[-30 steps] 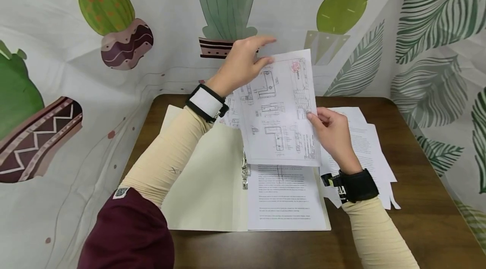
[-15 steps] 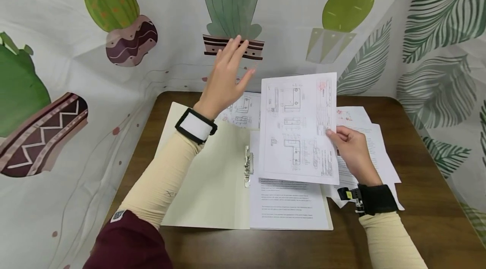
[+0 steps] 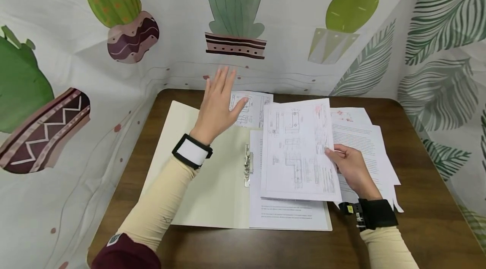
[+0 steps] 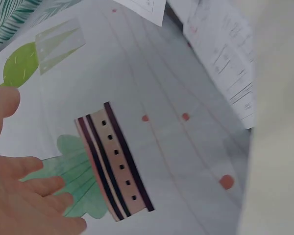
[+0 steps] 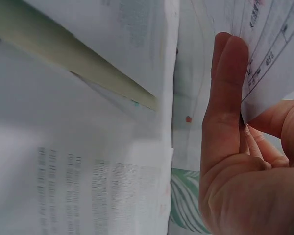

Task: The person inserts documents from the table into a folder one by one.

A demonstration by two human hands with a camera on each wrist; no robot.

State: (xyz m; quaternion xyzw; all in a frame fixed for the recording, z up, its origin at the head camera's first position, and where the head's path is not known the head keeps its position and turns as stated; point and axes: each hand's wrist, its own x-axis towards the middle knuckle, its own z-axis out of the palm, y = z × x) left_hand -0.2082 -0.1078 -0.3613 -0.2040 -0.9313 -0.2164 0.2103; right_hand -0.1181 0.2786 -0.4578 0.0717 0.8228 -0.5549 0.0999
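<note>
My right hand (image 3: pixel 353 169) pinches the right edge of a sheet with technical drawings (image 3: pixel 281 176), thumb on its front and fingers behind. That sheet is raised over the printed pages (image 3: pixel 288 216) on the right side of an open cream folder (image 3: pixel 212 193). In the right wrist view the fingers (image 5: pixel 225 93) lie against the back of the sheet. My left hand (image 3: pixel 216 110), its fingers spread and holding nothing, hovers over the folder's upper left part. Close to its thumb, another drawing sheet (image 3: pixel 262 108) lies at the folder's top. A metal clip (image 3: pixel 247 165) stands at the folder's spine.
Loose printed papers (image 3: pixel 364 146) overlap on the right of the brown wooden table (image 3: pixel 414 218), partly behind my right hand. A cloth with cactus and leaf prints (image 3: pixel 288 20) hangs behind and at the sides of the table.
My right hand has brought the drawing sheet right and down toward the folder's pages. My left hand, near the sheet's top earlier, has spread its fingers and moved left and down.
</note>
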